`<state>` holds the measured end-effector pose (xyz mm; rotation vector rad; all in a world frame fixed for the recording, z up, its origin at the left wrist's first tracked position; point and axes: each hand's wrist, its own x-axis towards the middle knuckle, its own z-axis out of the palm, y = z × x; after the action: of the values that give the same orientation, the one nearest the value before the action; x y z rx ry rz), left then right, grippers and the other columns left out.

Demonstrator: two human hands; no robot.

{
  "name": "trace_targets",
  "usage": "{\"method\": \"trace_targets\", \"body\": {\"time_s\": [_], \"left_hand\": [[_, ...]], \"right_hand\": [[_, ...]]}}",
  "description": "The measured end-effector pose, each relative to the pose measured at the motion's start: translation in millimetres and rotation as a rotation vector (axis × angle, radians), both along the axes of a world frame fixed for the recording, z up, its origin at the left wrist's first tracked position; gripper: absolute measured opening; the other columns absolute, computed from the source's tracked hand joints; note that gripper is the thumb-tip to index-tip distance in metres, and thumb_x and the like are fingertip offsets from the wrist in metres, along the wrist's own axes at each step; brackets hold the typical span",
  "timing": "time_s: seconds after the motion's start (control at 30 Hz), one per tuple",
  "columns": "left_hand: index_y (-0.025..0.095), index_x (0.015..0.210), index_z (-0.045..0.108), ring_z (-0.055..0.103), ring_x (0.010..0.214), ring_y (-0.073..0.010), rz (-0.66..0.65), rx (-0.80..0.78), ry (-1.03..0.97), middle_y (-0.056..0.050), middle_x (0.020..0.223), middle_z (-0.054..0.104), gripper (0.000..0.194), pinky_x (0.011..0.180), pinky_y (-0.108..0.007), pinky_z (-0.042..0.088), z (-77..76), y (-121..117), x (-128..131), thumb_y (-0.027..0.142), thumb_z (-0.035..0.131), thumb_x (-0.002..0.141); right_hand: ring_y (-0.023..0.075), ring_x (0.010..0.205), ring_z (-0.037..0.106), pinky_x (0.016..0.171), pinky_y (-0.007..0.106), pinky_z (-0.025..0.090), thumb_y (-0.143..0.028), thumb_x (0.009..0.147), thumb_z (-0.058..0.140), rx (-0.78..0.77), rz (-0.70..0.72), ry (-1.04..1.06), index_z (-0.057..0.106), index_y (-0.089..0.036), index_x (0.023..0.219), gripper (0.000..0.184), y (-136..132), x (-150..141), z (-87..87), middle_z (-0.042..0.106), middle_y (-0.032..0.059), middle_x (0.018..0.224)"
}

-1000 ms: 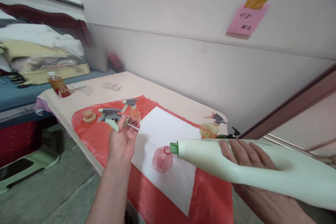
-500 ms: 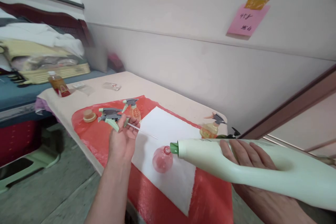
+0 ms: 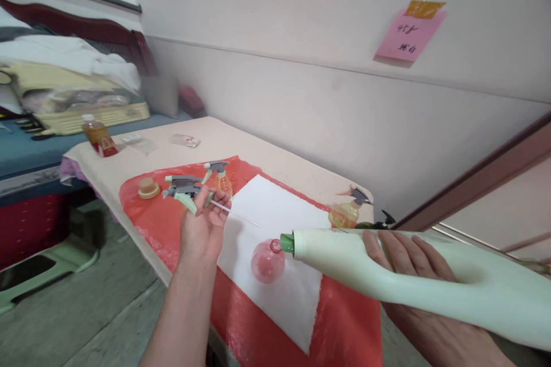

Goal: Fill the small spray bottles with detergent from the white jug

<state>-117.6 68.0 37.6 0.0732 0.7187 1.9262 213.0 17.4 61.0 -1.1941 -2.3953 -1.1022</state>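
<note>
My left hand (image 3: 208, 219) holds a grey and pale-green spray trigger head (image 3: 185, 194), its thin dip tube (image 3: 241, 217) pointing right. A round pink bottle (image 3: 267, 262) without a top stands on a white cloth (image 3: 275, 309). My right hand (image 3: 411, 261) is wrapped round the handle of a large pale-green jug (image 3: 469, 275), which lies tipped on its side. The jug's green spout (image 3: 287, 242) is right beside the pink bottle's neck; whether it touches, or any liquid runs, I cannot tell.
Under the cloth lies a red plastic sheet (image 3: 348, 321) on the table. Spray bottles stand behind (image 3: 222, 183) and to the right (image 3: 344, 215). A round cap (image 3: 148, 188) is at the left. Farther off stand an amber bottle (image 3: 99, 136) and a bed (image 3: 26, 155). A pink note (image 3: 407, 38) hangs on the wall.
The view has shifted very slightly. Both hands, the spray trigger head, the jug and the pink bottle keep their places relative to one another.
</note>
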Motion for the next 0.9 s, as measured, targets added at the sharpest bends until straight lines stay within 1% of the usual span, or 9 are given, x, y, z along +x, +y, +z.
{"method": "trace_targets", "body": {"time_s": [0.1,0.13,0.33,0.4,0.53,0.63,0.8,0.9], "left_hand": [[0.015,0.073,0.063,0.063,0.070,-0.0139,-0.004,0.007,0.001,-0.005,0.072,0.063,0.014,0.067,-0.025,0.053,-0.7,-0.3,-0.3,0.024,0.064,0.084],[0.015,0.073,0.063,0.063,0.070,-0.0140,-0.002,0.009,0.000,-0.005,0.072,0.063,0.014,0.068,-0.025,0.053,-0.9,-0.3,-0.5,0.024,0.064,0.084],[0.014,0.074,0.063,0.063,0.071,-0.0149,-0.002,0.017,-0.011,-0.005,0.072,0.063,0.015,0.069,-0.026,0.053,-2.3,0.0,-2.4,0.025,0.063,0.085],[0.014,0.074,0.063,0.064,0.071,-0.0151,-0.001,0.015,-0.010,-0.005,0.072,0.063,0.015,0.069,-0.027,0.053,-2.9,0.2,-3.0,0.025,0.064,0.085],[0.014,0.075,0.063,0.064,0.071,-0.0149,-0.002,0.024,-0.002,-0.005,0.072,0.064,0.015,0.069,-0.027,0.053,-3.8,0.1,-3.3,0.025,0.064,0.085],[0.014,0.075,0.063,0.064,0.071,-0.0148,-0.002,0.025,0.002,-0.005,0.072,0.064,0.015,0.069,-0.026,0.053,-3.7,0.1,-3.0,0.025,0.064,0.084],[0.014,0.074,0.063,0.064,0.071,-0.0150,-0.003,0.020,0.004,-0.005,0.072,0.064,0.015,0.069,-0.027,0.053,-3.2,0.6,-2.6,0.026,0.064,0.084],[0.015,0.074,0.063,0.064,0.071,-0.0149,-0.005,0.017,-0.004,-0.005,0.072,0.064,0.015,0.069,-0.026,0.053,-3.9,0.9,-2.8,0.026,0.065,0.083]], "right_hand": [[0.0427,0.109,0.059,0.094,0.060,0.050,-0.002,0.081,0.050,0.076,-0.035,-0.253,0.052,0.000,0.129,0.048,1.6,0.0,-0.3,0.061,0.0281,0.119],[0.0430,0.110,0.059,0.095,0.060,0.050,-0.002,0.081,0.049,0.091,-0.041,-0.273,0.052,0.001,0.129,0.048,1.4,-0.6,0.7,0.061,0.0286,0.119],[0.0433,0.108,0.060,0.096,0.059,0.049,-0.002,0.081,0.048,0.066,-0.065,-0.313,0.054,0.002,0.127,0.047,-5.2,-6.5,11.6,0.061,0.0284,0.117],[0.0430,0.109,0.060,0.096,0.059,0.049,-0.002,0.081,0.048,0.061,-0.082,-0.325,0.055,0.001,0.126,0.045,-7.2,-6.8,12.8,0.061,0.0279,0.117],[0.0411,0.109,0.060,0.096,0.058,0.050,-0.004,0.083,0.047,0.094,-0.079,-0.300,0.055,-0.001,0.126,0.044,-6.7,-2.9,8.2,0.061,0.0268,0.118],[0.0407,0.108,0.061,0.095,0.059,0.050,-0.004,0.082,0.048,0.080,-0.063,-0.276,0.053,-0.001,0.127,0.046,-4.5,-1.3,4.5,0.061,0.0270,0.118],[0.0421,0.111,0.059,0.095,0.059,0.049,-0.003,0.081,0.047,0.065,-0.062,-0.265,0.050,-0.002,0.130,0.049,-2.4,1.6,1.8,0.060,0.0272,0.121],[0.0424,0.109,0.059,0.093,0.060,0.049,-0.004,0.080,0.050,0.049,-0.048,-0.209,0.052,-0.003,0.129,0.049,-0.7,7.6,-7.7,0.061,0.0271,0.119]]}}
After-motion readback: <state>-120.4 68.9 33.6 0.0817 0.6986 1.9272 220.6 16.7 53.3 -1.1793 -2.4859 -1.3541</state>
